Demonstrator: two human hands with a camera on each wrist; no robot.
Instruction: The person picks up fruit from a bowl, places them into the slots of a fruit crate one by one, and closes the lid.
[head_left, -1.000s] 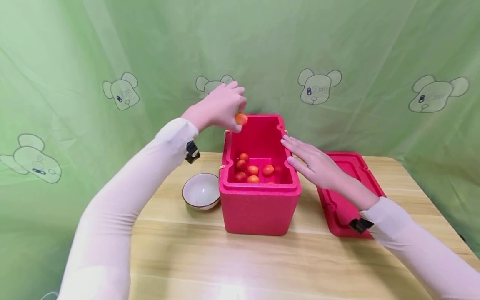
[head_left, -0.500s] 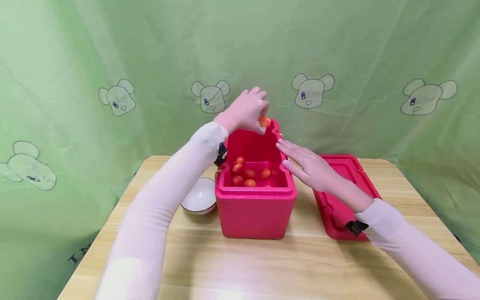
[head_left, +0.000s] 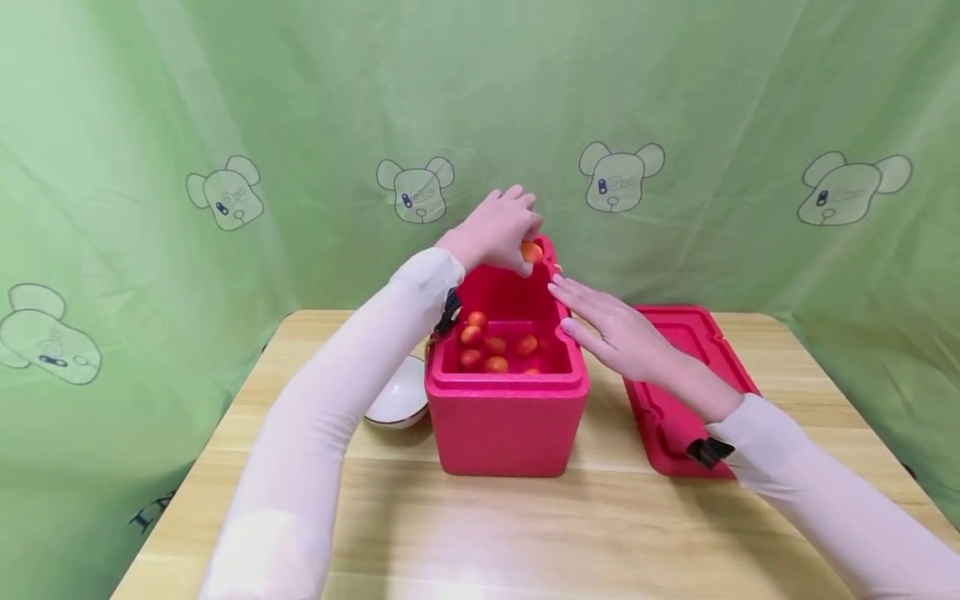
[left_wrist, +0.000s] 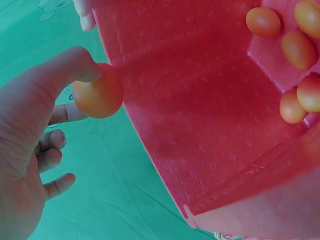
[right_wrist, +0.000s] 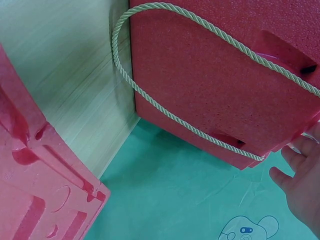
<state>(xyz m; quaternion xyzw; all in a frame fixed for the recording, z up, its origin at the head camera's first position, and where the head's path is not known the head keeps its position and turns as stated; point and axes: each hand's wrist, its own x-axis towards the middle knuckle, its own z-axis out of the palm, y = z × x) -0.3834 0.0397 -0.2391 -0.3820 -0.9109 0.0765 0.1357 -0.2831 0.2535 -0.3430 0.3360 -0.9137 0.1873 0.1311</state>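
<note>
Above the far part of a red foam box, my left hand pinches a cherry tomato between thumb and fingers. The tomato is orange and round, and overlaps the box's far rim in the head view. Several more cherry tomatoes lie on the box floor, mostly toward its left side. My right hand rests with extended fingers on the box's right rim. In the right wrist view a twisted cord handle runs along the box's outer wall, with the right fingers by its top edge.
Left of the box stands a white bowl with a dark rim, partly hidden by the left sleeve. The red lid lies on the wooden table to the right, under the right forearm. A green curtain hangs behind.
My left hand has moved right and slightly down with the cherry tomato, from the box's far left corner to over its far right. My right hand stays at the rim.
</note>
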